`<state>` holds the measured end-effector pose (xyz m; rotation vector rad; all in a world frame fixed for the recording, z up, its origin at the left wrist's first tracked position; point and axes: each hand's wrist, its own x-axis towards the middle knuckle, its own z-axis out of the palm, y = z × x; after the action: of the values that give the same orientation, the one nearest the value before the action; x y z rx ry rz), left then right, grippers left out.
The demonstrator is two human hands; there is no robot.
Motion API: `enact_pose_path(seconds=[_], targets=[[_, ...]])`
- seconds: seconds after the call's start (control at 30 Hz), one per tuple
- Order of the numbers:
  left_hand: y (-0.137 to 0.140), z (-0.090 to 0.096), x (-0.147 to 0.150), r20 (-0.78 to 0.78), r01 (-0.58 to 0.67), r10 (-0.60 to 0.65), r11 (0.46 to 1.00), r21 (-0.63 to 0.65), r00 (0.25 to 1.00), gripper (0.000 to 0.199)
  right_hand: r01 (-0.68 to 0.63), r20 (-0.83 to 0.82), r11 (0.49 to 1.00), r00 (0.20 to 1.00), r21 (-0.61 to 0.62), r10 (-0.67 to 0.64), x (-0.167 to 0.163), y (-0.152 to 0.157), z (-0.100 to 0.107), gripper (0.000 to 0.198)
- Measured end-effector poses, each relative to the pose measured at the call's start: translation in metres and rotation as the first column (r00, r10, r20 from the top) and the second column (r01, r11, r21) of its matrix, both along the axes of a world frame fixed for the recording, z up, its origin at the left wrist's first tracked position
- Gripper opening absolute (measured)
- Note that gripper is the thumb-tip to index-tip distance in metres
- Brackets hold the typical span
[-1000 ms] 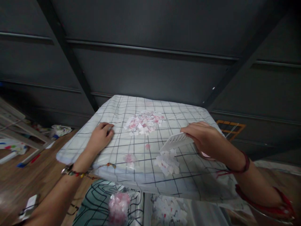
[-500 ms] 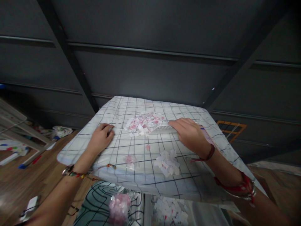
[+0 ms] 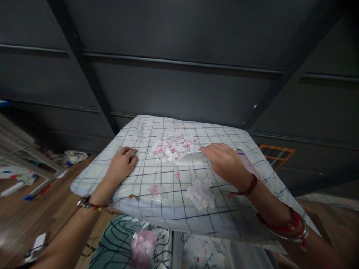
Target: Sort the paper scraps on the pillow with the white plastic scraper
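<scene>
On a white table covering with a dark grid [image 3: 224, 134], the person's right hand [image 3: 226, 160] grips a white slotted scraper [image 3: 190, 157] between thumb and fingers, its left end at the right near edge of the far pile of white and pink paper scraps [image 3: 168, 146]. The left hand [image 3: 122, 163] rests at the left with fingers curled, and whether it holds anything cannot be told. A smaller pile of mostly white scraps [image 3: 200, 195] lies nearer, right of a small clear packet with pink contents [image 3: 156, 190].
</scene>
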<state>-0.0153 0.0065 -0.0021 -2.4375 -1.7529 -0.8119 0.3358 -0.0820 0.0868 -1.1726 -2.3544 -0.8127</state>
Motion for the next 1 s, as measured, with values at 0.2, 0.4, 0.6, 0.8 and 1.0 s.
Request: enact_pose_path(seconds=[0.2, 0.4, 0.6, 0.8, 1.0], targets=[[0.0, 0.0, 0.0, -0.002, -0.009, 0.009, 1.0, -0.006, 1.0, 0.04, 0.049, -0.002, 0.999, 0.999, -0.024, -0.049, 0.015, -0.004, 0.007, 0.034], [0.0, 0.002, 0.001, -0.013, -0.002, 0.001, 1.0, -0.027, 1.0, 0.043, 0.019, -0.015, 0.999, 1.0, -0.047, -0.019, 0.02, -0.008, 0.011, 0.034], [-0.001, 0.003, 0.002, -0.011, -0.01, 0.01, 1.0, -0.016, 1.0, 0.044, -0.016, -0.079, 0.982, 0.997, -0.186, 0.001, 0.034, -0.016, 0.013, 0.034], [0.001, 0.002, 0.001, -0.029, -0.016, 0.016, 1.0, -0.003, 0.999, 0.043, -0.008, -0.016, 0.984, 1.0, -0.176, 0.005, 0.037, -0.018, 0.01, 0.036], [0.002, 0.002, 0.0, -0.052, -0.009, 0.008, 1.0, -0.026, 0.999, 0.048, -0.132, -0.106, 0.967, 0.988, -0.217, 0.111, 0.044, -0.031, 0.021, 0.034]])
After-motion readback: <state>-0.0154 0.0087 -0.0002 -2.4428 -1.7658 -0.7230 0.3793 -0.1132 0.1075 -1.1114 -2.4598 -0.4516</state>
